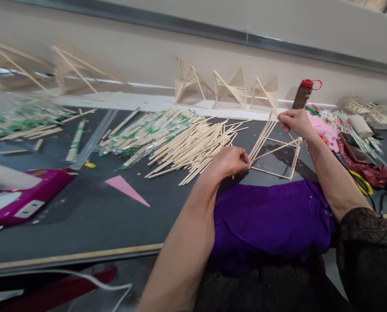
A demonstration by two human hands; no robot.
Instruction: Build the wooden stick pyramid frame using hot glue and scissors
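Note:
A frame built of thin wooden chopsticks (274,174) stands on the dark table in front of me, with a slanted row of sticks on its left side. My left hand (232,161) is closed in a pinch at the lower end of that row, by the frame's near left corner. At the row's upper end, my right hand (295,123) pinches the tip of a chopstick. Both hands seem to grip the same slanted stick, though the fingers partly cover it. Left of the frame lies a heap of loose chopsticks (193,149).
Wrapped chopsticks (151,130) lie behind the heap. Finished twisted stick frames (230,89) line the wall beside a brown bottle (302,95). A magenta tool (34,190) and a pink paper triangle (127,190) lie left. Purple cloth (271,216) covers the near edge; clutter (359,147) fills the right.

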